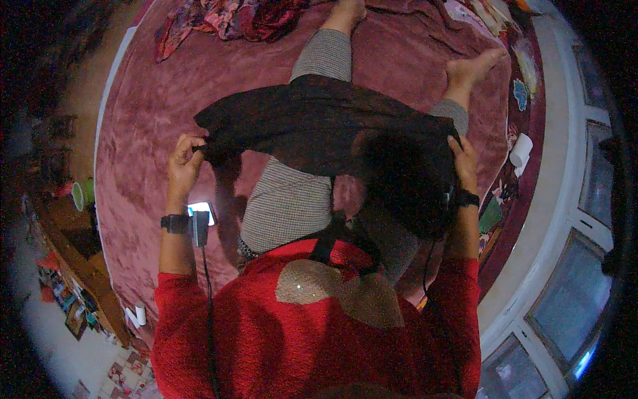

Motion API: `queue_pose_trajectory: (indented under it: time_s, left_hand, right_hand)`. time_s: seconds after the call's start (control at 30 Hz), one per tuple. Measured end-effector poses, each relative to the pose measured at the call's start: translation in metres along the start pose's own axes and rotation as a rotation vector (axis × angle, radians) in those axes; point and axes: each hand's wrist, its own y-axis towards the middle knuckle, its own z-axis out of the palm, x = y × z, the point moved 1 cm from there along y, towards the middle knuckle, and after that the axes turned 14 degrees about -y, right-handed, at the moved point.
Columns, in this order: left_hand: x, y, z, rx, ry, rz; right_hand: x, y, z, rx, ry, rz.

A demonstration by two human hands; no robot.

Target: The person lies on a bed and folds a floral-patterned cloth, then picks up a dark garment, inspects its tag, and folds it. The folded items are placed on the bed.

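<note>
A dark cloth garment is stretched sideways across my legs, in checked trousers. At its left end, my left hand pinches the edge between thumb and fingers. My right hand grips the opposite end, with the thumb on top of the cloth. Both wrists wear black straps, and a small device with a cable is at the left one. A lit phone lies on the pink blanket just beside that wrist. Deep shadow hides part of the garment on the right.
Beneath me spreads a pink plush blanket. Crumpled patterned cloth lies at the top. A white roll is by the right edge, near the windows. To the left are a green basket and wooden furniture.
</note>
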Motion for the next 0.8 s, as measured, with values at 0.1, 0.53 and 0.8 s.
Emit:
queue_pose_trajectory:
  time_s: [0.1, 0.53, 0.8]
  left_hand:
    - [0.009, -0.005, 0.006, 0.021, -0.007, -0.050]
    - [0.007, -0.028, 0.025, 0.260, 0.081, -0.147]
    - [0.023, -0.039, 0.029, 0.270, 0.064, -0.173]
  right_hand:
    - [-0.002, 0.001, 0.000, 0.099, 0.094, 0.027]
    - [-0.010, 0.010, 0.001, 0.110, 0.055, -0.048]
    - [0.003, 0.001, -0.001, -0.018, 0.006, 0.078]
